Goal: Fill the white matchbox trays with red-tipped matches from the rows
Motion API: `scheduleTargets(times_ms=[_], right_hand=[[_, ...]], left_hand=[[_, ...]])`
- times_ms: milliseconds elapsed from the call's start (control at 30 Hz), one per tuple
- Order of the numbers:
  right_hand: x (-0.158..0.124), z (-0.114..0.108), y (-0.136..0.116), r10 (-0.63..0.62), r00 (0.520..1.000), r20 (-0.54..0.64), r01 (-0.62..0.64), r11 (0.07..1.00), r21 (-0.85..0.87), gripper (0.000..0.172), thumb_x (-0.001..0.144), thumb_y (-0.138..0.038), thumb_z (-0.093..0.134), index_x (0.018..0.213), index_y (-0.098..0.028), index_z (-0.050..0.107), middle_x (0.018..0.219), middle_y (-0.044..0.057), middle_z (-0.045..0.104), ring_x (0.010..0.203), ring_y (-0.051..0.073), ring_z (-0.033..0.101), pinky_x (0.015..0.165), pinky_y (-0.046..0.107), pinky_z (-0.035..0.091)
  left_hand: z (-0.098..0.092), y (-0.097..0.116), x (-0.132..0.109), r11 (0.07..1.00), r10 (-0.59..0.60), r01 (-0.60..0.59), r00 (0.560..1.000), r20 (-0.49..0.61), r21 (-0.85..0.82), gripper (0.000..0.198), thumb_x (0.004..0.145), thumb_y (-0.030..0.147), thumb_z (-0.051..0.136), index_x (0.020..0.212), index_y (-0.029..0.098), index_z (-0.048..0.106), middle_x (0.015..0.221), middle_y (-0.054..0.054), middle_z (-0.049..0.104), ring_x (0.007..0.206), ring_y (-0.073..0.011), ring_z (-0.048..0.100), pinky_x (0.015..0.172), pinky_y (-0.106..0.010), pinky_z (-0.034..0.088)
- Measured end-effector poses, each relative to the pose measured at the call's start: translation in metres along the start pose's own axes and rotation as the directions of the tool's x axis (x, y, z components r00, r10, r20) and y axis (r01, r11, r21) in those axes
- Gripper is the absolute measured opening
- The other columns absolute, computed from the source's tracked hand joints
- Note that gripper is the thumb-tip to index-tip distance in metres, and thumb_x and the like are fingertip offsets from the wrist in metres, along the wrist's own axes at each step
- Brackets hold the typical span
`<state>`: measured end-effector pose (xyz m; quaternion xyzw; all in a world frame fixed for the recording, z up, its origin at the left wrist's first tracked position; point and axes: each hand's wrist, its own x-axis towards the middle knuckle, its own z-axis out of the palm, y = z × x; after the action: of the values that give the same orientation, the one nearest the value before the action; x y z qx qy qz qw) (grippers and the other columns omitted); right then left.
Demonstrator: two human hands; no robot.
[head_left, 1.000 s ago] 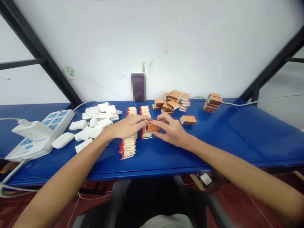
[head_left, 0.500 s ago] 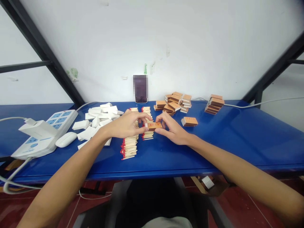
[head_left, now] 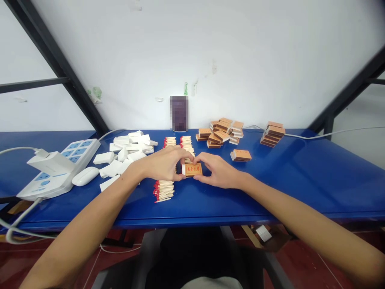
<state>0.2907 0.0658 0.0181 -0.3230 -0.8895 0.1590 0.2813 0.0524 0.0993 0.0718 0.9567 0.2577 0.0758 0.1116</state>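
An orange matchbox (head_left: 193,169) with red lettering lies between my two hands, its white inner tray showing a little at the left end. My left hand (head_left: 166,163) pinches that left end between thumb and fingers. The opposite end is gripped by my right hand (head_left: 218,170), thumb at the near side and forefinger at the far side. Beneath and beside my left hand runs a row of red-tipped matches (head_left: 164,190), partly covered. A second row of matches (head_left: 187,146) lies behind the matchbox.
White inner trays (head_left: 126,146) are heaped at left, beside a white earphone case (head_left: 86,176) and a power strip (head_left: 81,150). A phone (head_left: 179,113) leans on the wall. Orange matchboxes (head_left: 221,130) are piled behind my right hand; a stack (head_left: 272,134) and a matchbox (head_left: 241,155) stand farther right.
Both hands have brought the matchbox slightly nearer to me and tipped it, so its lettered top now faces up toward me. Its white end shows less wide of my left thumb.
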Motion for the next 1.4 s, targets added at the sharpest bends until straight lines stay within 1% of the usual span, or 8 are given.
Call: scheduleTargets(times_ms=[200,433,733,800,900,1033,1300,1400], right_hand=[[-0.002,-0.006,0.004,0.004,0.999,0.052,-0.001,0.999,-0.053,0.034,0.09,-0.033,0.07,0.12,-0.021,0.058,0.113,0.008,0.067,0.1,0.023,0.064,0.087,0.037,0.05],[-0.003,-0.017,0.002,0.097,0.987,0.129,-0.077,0.986,-0.151,0.034,0.088,-0.031,0.068,0.119,-0.02,0.06,0.115,0.008,0.064,0.102,0.024,0.063,0.09,0.039,0.05],[-0.007,-0.032,0.001,0.192,0.957,0.22,-0.124,0.949,-0.288,0.03,0.078,-0.024,0.064,0.108,-0.022,0.059,0.104,0.005,0.062,0.087,0.021,0.062,0.077,0.035,0.048],[-0.007,-0.037,0.008,0.166,0.976,0.142,-0.115,0.943,-0.312,0.03,0.079,-0.024,0.063,0.109,-0.022,0.059,0.107,0.006,0.063,0.091,0.023,0.063,0.081,0.036,0.048],[-0.007,-0.047,0.026,0.128,0.976,-0.177,-0.185,0.915,-0.358,0.035,0.083,-0.027,0.061,0.118,-0.022,0.056,0.117,0.01,0.064,0.098,0.026,0.063,0.085,0.04,0.049],[-0.005,-0.057,0.055,0.173,0.818,-0.549,-0.438,0.806,-0.399,0.028,0.091,-0.04,0.057,0.11,-0.02,0.058,0.108,0.013,0.067,0.1,0.032,0.061,0.087,0.046,0.048],[-0.002,-0.071,0.058,0.274,0.794,-0.543,-0.545,0.716,-0.436,0.03,0.098,-0.032,0.037,0.104,-0.02,0.064,0.112,0.015,0.066,0.103,0.032,0.062,0.087,0.045,0.046],[-0.014,-0.089,0.046,0.482,0.771,-0.416,-0.636,0.621,-0.458,0.025,0.092,-0.034,0.045,0.097,-0.02,0.065,0.102,0.013,0.069,0.091,0.031,0.064,0.076,0.041,0.047]], left_hand=[[-0.001,0.002,0.0,0.999,0.02,-0.021,1.0,0.023,0.045,0.038,0.078,0.031,0.07,0.114,0.02,0.064,0.095,-0.004,0.067,0.09,-0.0245,0.06,0.085,-0.036,0.044],[0.0,0.004,-0.002,0.998,-0.032,0.03,0.998,0.056,0.047,0.077,0.079,0.03,0.071,0.15,0.021,0.041,0.109,-0.008,0.068,0.107,-0.0294,0.059,0.098,-0.041,0.042],[0.001,0.004,-0.001,0.998,-0.034,0.028,0.995,0.098,0.062,0.072,0.078,0.029,0.072,0.147,0.026,0.049,0.107,-0.005,0.07,0.106,-0.0284,0.059,0.097,-0.04,0.044],[0.002,0.005,-0.002,0.997,-0.019,0.011,0.995,0.097,0.081,0.071,0.078,0.028,0.071,0.146,0.024,0.051,0.116,-0.006,0.07,0.109,-0.0287,0.059,0.099,-0.04,0.043],[0.001,0.007,-0.002,0.996,0.001,-0.01,0.996,0.091,0.094,0.067,0.08,0.028,0.07,0.144,0.022,0.053,0.122,-0.008,0.07,0.112,-0.0282,0.059,0.1,-0.04,0.042],[-0.002,0.009,-0.002,0.996,0.005,-0.011,0.998,0.067,0.091,0.058,0.082,0.029,0.069,0.139,0.024,0.058,0.119,-0.007,0.071,0.11,-0.0279,0.06,0.1,-0.041,0.041],[-0.006,0.006,-0.002,0.998,-0.002,0.002,1.0,0.0,0.063,0.046,0.081,0.028,0.063,0.126,0.023,0.066,0.115,-0.007,0.071,0.106,-0.0278,0.061,0.099,-0.043,0.04],[-0.007,0.001,-0.001,0.996,-0.048,0.051,0.998,-0.04,0.079,0.045,0.082,0.032,0.06,0.126,0.022,0.065,0.114,-0.007,0.07,0.102,-0.0274,0.063,0.098,-0.045,0.041]])
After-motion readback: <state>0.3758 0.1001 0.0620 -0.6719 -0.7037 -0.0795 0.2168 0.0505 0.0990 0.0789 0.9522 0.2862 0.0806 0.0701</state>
